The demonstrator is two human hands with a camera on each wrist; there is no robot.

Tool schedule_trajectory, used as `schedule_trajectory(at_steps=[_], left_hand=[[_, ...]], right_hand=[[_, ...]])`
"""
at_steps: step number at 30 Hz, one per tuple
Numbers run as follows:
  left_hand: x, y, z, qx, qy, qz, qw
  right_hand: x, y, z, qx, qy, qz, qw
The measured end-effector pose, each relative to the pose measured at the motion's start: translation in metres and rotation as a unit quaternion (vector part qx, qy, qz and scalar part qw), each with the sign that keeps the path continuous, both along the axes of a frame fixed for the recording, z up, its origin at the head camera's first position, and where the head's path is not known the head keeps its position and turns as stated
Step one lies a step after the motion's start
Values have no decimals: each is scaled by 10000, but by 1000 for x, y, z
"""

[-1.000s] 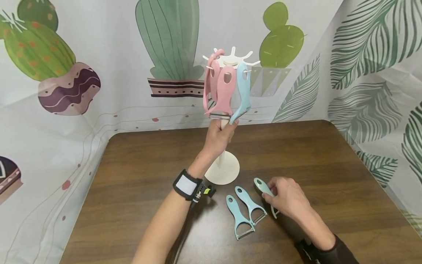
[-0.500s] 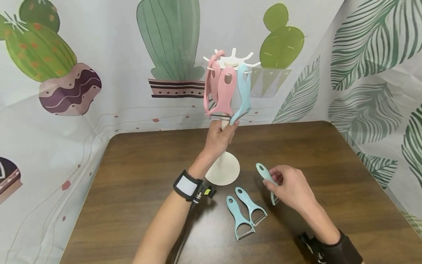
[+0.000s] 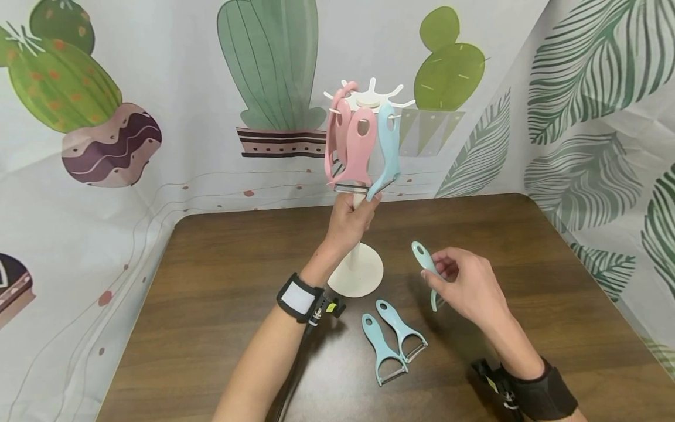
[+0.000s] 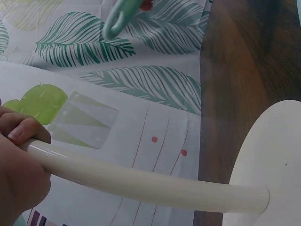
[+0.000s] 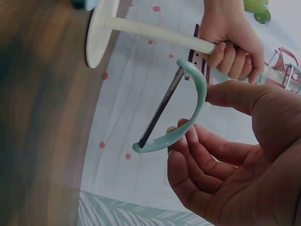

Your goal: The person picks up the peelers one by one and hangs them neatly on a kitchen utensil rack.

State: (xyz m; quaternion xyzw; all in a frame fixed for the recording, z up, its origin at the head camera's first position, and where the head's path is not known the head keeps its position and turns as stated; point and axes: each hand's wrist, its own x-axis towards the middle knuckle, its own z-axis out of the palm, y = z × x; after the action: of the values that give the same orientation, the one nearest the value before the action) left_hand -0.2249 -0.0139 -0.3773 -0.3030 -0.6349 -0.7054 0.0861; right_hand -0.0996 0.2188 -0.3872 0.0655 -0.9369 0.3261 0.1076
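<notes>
My left hand [image 3: 350, 225] grips the post of a white rack [image 3: 355, 269] below its spoked top; the fingers wrap round the pole [image 4: 136, 181] in the left wrist view. Several pink peelers [image 3: 361, 146] and one light blue peeler [image 3: 389, 143] hang from the spokes. To the right of the base, my right hand [image 3: 466, 284] pinches a mint-green peeler [image 3: 423, 258] above the table, its holed handle end pointing up and away. In the right wrist view, thumb and fingers hold that peeler near its curved blade frame [image 5: 200, 92].
Two light blue peelers [image 3: 381, 346] lie side by side on the wooden table [image 3: 237, 281], in front of the rack's base. A cloth printed with cacti and leaves [image 3: 184, 88] hangs behind the table. Both wrists wear strapped cameras [image 3: 297, 297].
My right hand has lifted the mint-green peeler off the table and moved it farther from me. The left hand and the rack stay in place.
</notes>
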Motion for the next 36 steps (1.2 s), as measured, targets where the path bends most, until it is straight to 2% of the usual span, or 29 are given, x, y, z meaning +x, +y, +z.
schedule_trajectory(at_steps=[7,15,22,30,36], left_hand=[[1,0,1,34,-35,19,10000],[0,-1,0,60,21,20,10000],[-1,0,0,41,-5,-10,10000],[-1,-1,0,49,26,-39,10000],[-1,0,0,-18,-6,40,10000]], right_hand=[[-10,-2,11,-319,331,70,9989],[-23,-8,24,-733,854,190,9935],[-30,-14,36,-1007,1045,150,9893],[-37,-21,54,-1472,1303,224,9802],[-39,-25,68,-1606,1499,195,9754]])
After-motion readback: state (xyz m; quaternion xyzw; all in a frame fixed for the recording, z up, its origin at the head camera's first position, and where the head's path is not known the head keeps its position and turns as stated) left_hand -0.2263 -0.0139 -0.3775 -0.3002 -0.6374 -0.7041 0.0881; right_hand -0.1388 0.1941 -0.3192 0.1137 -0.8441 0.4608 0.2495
